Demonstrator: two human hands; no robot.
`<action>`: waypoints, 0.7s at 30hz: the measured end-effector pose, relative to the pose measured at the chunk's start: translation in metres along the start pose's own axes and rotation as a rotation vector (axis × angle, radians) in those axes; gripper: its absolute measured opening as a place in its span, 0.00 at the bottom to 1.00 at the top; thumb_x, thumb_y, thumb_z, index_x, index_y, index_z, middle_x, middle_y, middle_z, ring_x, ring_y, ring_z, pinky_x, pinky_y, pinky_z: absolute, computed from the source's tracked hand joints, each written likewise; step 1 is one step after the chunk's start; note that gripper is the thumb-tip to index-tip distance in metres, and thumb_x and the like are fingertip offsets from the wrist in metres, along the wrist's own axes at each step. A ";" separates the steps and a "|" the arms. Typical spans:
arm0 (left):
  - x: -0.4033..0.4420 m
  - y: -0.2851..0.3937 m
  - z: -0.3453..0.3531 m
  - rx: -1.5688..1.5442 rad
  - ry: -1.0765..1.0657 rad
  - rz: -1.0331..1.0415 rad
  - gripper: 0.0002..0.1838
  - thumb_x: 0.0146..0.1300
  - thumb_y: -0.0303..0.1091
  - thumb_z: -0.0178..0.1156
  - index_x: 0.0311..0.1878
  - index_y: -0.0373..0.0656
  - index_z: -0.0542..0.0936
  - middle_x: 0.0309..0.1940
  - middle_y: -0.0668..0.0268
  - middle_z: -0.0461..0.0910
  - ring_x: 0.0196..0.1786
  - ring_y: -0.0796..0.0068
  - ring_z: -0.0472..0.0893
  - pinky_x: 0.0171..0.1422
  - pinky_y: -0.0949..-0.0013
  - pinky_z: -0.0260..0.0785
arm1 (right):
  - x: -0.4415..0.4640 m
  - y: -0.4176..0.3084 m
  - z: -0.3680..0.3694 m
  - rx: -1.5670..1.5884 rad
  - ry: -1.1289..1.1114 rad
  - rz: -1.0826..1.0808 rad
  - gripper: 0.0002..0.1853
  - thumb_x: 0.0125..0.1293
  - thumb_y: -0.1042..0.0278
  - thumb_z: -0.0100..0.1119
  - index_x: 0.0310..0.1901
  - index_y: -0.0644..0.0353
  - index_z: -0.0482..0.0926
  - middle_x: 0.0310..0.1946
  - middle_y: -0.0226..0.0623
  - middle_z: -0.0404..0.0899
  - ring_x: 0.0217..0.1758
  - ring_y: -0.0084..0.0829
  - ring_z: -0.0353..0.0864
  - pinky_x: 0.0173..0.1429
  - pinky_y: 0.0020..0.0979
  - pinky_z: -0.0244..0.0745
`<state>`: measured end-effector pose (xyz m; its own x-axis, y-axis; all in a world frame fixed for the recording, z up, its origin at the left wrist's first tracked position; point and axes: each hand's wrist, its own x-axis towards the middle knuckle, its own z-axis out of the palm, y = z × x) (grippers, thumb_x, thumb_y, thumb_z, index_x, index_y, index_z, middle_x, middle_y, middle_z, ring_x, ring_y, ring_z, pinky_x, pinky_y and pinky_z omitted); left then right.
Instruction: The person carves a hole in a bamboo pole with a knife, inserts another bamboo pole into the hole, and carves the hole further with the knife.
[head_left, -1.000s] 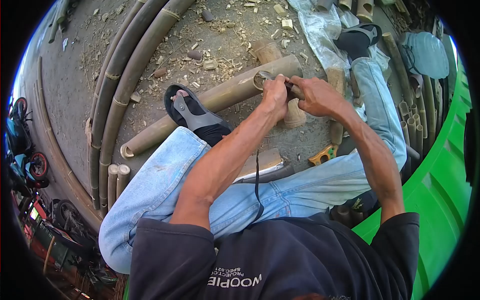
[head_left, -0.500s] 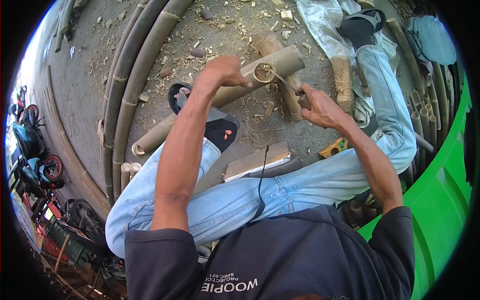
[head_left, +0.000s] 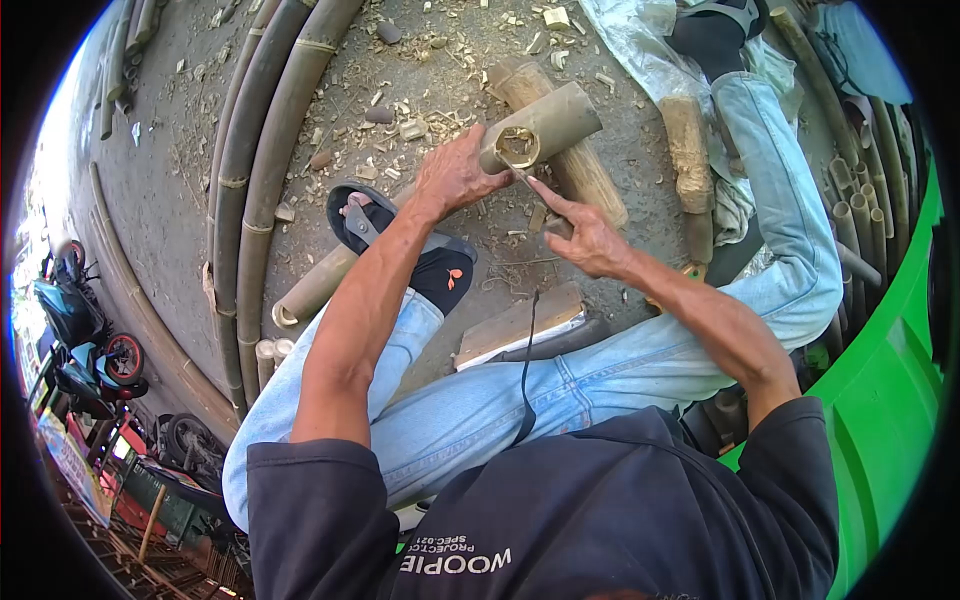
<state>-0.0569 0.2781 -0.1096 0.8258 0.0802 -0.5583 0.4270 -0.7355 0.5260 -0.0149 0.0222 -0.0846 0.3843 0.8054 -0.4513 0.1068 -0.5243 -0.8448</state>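
A thick bamboo pole [head_left: 570, 118] lies slanted across the ground, its right end propped on a short wooden log [head_left: 585, 185]. A round hole [head_left: 518, 147] with a pale cut rim opens in its upper side. My left hand [head_left: 455, 178] is closed around the pole just left of the hole. My right hand [head_left: 592, 240] grips a knife [head_left: 526, 180] by its handle, forefinger stretched along the blade. The blade's tip is at the near rim of the hole. My fingers partly hide the handle.
Wood chips litter the ground. Long bamboo poles [head_left: 275, 180] lie at left. A wooden block [head_left: 525, 325] lies near my legs, and a worn wooden piece [head_left: 688, 150] at right. My sandalled foot [head_left: 360, 220] is by the pole. A green panel [head_left: 885, 390] stands at right.
My left hand has come down onto the bamboo pole from above it. My right hand has moved left and nearer me, bringing the knife to the hole's near rim.
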 end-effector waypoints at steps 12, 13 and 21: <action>-0.003 0.004 -0.005 0.000 0.024 0.013 0.41 0.54 0.66 0.70 0.54 0.38 0.75 0.51 0.45 0.85 0.53 0.41 0.85 0.56 0.46 0.76 | -0.003 -0.027 -0.022 0.135 -0.001 0.187 0.40 0.69 0.70 0.58 0.82 0.47 0.58 0.38 0.46 0.83 0.36 0.41 0.86 0.42 0.42 0.84; -0.006 0.003 -0.003 -0.012 -0.004 0.005 0.40 0.54 0.66 0.70 0.54 0.38 0.75 0.50 0.45 0.85 0.52 0.41 0.85 0.56 0.46 0.76 | -0.005 -0.023 -0.021 -0.294 0.005 -0.070 0.41 0.69 0.69 0.58 0.83 0.46 0.57 0.41 0.52 0.84 0.41 0.48 0.87 0.51 0.47 0.84; -0.006 0.004 0.002 0.021 0.028 -0.007 0.39 0.54 0.64 0.71 0.54 0.39 0.74 0.50 0.44 0.85 0.53 0.40 0.85 0.56 0.45 0.76 | 0.005 -0.050 0.039 0.101 0.146 0.175 0.44 0.67 0.66 0.58 0.84 0.50 0.52 0.42 0.60 0.84 0.36 0.47 0.85 0.50 0.46 0.80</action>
<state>-0.0608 0.2734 -0.1049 0.8328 0.1037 -0.5437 0.4250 -0.7491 0.5081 -0.0547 0.0631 -0.0559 0.5178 0.6528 -0.5530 -0.0627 -0.6157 -0.7855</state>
